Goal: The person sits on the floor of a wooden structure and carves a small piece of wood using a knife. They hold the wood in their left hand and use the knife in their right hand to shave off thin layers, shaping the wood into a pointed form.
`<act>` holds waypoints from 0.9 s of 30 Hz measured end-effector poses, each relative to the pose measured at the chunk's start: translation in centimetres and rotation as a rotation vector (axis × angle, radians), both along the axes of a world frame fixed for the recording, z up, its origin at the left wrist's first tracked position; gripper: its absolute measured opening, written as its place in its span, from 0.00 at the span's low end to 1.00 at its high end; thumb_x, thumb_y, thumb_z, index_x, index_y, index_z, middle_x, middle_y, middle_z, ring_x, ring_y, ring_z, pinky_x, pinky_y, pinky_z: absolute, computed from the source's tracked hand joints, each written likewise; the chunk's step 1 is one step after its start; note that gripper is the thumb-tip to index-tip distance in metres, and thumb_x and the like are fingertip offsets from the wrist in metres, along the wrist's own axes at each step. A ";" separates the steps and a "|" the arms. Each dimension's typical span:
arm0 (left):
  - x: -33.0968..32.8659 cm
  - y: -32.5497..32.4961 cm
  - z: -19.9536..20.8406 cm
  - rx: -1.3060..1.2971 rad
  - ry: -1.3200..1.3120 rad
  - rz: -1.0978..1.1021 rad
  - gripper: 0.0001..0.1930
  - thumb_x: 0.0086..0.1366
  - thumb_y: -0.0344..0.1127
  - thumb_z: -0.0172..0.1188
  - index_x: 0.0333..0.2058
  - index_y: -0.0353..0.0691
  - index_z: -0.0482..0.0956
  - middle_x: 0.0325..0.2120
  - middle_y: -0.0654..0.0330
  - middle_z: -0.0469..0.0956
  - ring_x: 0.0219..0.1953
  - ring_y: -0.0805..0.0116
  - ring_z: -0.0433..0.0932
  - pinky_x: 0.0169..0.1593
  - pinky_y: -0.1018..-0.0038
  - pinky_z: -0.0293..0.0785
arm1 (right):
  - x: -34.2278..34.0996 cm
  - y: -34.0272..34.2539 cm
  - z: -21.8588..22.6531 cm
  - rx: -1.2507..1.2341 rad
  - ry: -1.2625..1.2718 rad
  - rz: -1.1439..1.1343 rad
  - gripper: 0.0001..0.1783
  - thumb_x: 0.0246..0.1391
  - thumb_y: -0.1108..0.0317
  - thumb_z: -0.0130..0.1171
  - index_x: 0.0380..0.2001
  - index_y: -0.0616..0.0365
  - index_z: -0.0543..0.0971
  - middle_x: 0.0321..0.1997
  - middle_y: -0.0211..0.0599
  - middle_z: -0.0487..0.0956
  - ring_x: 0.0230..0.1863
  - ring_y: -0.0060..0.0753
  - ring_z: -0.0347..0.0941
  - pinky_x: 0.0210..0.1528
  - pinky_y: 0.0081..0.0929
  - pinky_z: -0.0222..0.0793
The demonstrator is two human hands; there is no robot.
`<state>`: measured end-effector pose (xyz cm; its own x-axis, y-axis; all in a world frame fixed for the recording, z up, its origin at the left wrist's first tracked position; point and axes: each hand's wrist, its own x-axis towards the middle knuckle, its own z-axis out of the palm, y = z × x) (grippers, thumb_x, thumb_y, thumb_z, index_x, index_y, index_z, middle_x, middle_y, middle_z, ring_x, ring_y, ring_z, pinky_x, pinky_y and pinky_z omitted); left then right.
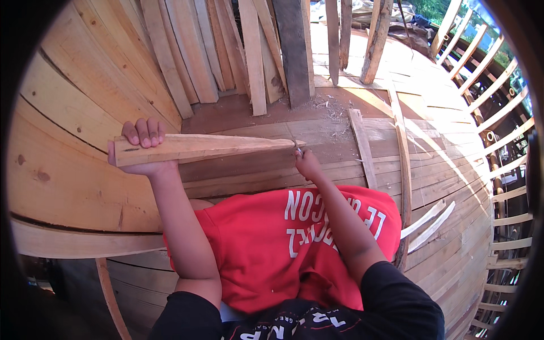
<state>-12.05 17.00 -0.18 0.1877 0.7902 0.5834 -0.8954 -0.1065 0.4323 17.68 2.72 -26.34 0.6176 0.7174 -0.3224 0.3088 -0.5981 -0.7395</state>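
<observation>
A long wooden wedge (212,147) lies across in front of me, broad at the left and tapering to a thin tip at the right. My left hand (143,145) is closed round its broad end, fingers over the top edge. At the thin tip my right hand (307,165) is closed on a small bladed tool (296,144). The dark, narrow blade crosses the wood there; my fist hides its handle, so its exact kind is unclear. A red cloth (260,249) with white lettering covers my lap, below the wedge.
Wall planks (79,164) curve along the left. Several upright boards (190,51) lean at the back, beside a post (377,42). Wood shavings (334,116) and a loose batten (362,147) lie on the plank floor (436,170). Two pale strips (432,226) rest at the right, before curved ribs (498,127).
</observation>
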 end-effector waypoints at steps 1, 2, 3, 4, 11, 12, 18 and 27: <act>1.0 -0.2 0.0 -0.002 0.011 -0.024 0.25 0.62 0.60 0.42 0.17 0.46 0.66 0.12 0.64 0.64 0.17 0.72 0.61 0.22 0.78 0.58 | 0.3 -0.2 -0.5 0.096 -0.004 -0.067 0.24 0.64 0.51 0.49 0.35 0.66 0.75 0.26 0.53 0.79 0.21 0.49 0.77 0.23 0.43 0.72; 3.1 -0.6 -0.6 0.013 -0.014 -0.059 0.25 0.62 0.60 0.42 0.17 0.46 0.65 0.11 0.64 0.64 0.16 0.72 0.61 0.22 0.77 0.58 | 1.1 0.0 -1.6 0.194 -0.012 -0.138 0.23 0.63 0.52 0.50 0.31 0.66 0.75 0.26 0.54 0.79 0.25 0.50 0.78 0.28 0.44 0.73; 4.8 -1.1 -1.8 0.026 -0.033 -0.084 0.25 0.61 0.60 0.42 0.17 0.46 0.65 0.11 0.64 0.64 0.16 0.72 0.61 0.23 0.77 0.59 | 1.3 0.4 -2.1 0.288 -0.014 -0.199 0.22 0.63 0.53 0.51 0.28 0.65 0.75 0.27 0.55 0.79 0.29 0.52 0.79 0.33 0.45 0.73; 4.5 -1.4 -3.9 0.046 -0.021 -0.070 0.25 0.61 0.60 0.42 0.16 0.46 0.65 0.11 0.64 0.65 0.16 0.71 0.61 0.23 0.77 0.59 | -0.5 1.0 0.4 0.273 0.129 -0.200 0.20 0.62 0.55 0.52 0.28 0.63 0.76 0.25 0.52 0.79 0.26 0.45 0.79 0.28 0.41 0.72; 5.9 -2.3 -4.5 -0.007 0.066 -0.123 0.24 0.60 0.59 0.42 0.15 0.48 0.64 0.11 0.64 0.65 0.17 0.70 0.62 0.26 0.75 0.60 | 3.0 -2.7 3.6 0.179 0.202 -0.249 0.26 0.63 0.49 0.49 0.25 0.63 0.78 0.18 0.38 0.74 0.15 0.35 0.71 0.17 0.35 0.65; 5.4 -2.1 -5.0 -0.041 0.059 -0.092 0.24 0.60 0.59 0.42 0.15 0.48 0.64 0.11 0.64 0.64 0.17 0.71 0.62 0.26 0.74 0.59 | 2.9 -2.8 4.5 0.121 0.219 -0.231 0.28 0.63 0.48 0.49 0.25 0.63 0.77 0.17 0.37 0.73 0.14 0.33 0.70 0.16 0.35 0.63; 4.7 -0.3 -6.7 -0.073 -0.022 -0.114 0.23 0.61 0.57 0.42 0.15 0.49 0.65 0.11 0.66 0.64 0.17 0.72 0.61 0.27 0.75 0.59 | 4.1 -1.4 3.0 0.024 0.438 -0.331 0.33 0.63 0.41 0.46 0.22 0.64 0.72 0.14 0.34 0.67 0.11 0.28 0.62 0.12 0.34 0.54; 4.4 0.3 -5.5 0.059 -0.010 -0.234 0.23 0.64 0.56 0.41 0.17 0.48 0.68 0.13 0.66 0.68 0.18 0.73 0.63 0.28 0.76 0.61 | 3.5 -0.6 3.6 0.022 0.505 -0.319 0.32 0.65 0.40 0.42 0.19 0.58 0.65 0.13 0.29 0.62 0.11 0.26 0.58 0.12 0.33 0.50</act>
